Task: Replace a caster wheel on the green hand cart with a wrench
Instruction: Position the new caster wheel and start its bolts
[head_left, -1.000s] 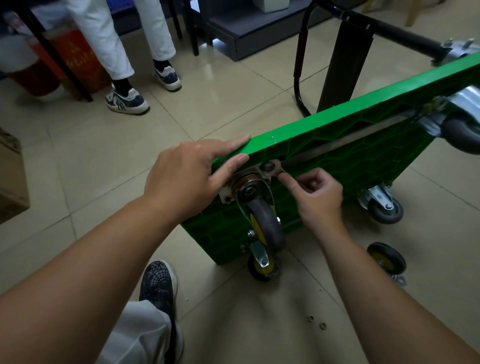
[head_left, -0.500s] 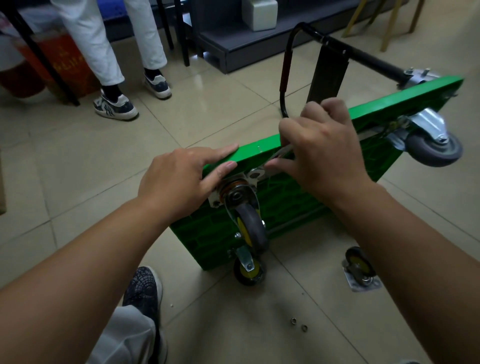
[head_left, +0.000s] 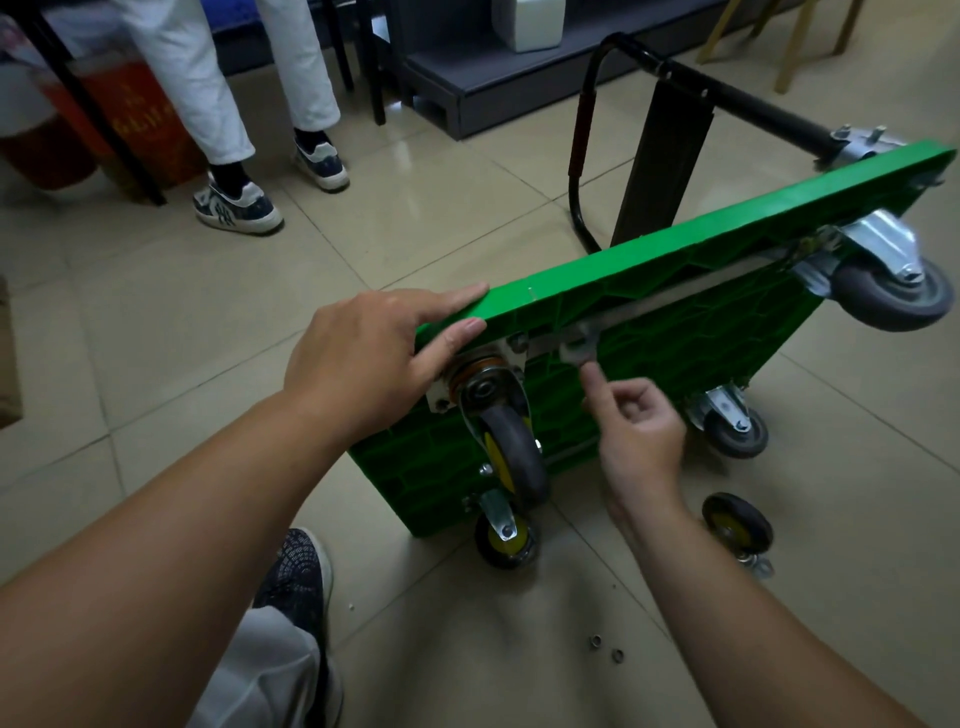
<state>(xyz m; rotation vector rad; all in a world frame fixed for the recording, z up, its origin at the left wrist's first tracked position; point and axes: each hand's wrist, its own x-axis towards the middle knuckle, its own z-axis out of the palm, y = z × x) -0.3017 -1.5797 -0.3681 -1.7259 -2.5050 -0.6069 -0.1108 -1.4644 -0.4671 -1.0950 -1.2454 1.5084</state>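
Left hand (head_left: 363, 358) flat, fingers straight, steadies the green hand cart (head_left: 701, 353) edge, with the caster wheel (head_left: 511, 452) just below it. Right hand (head_left: 639, 431) pinches the wrench (head_left: 579, 348) at its fingertips. Wrench looks like rigid, slick steel, so best gripped at the handle end.

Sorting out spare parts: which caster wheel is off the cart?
The yellow-hubbed caster lying loose on the floor, apart from the green cart; the other four sit on its underside.
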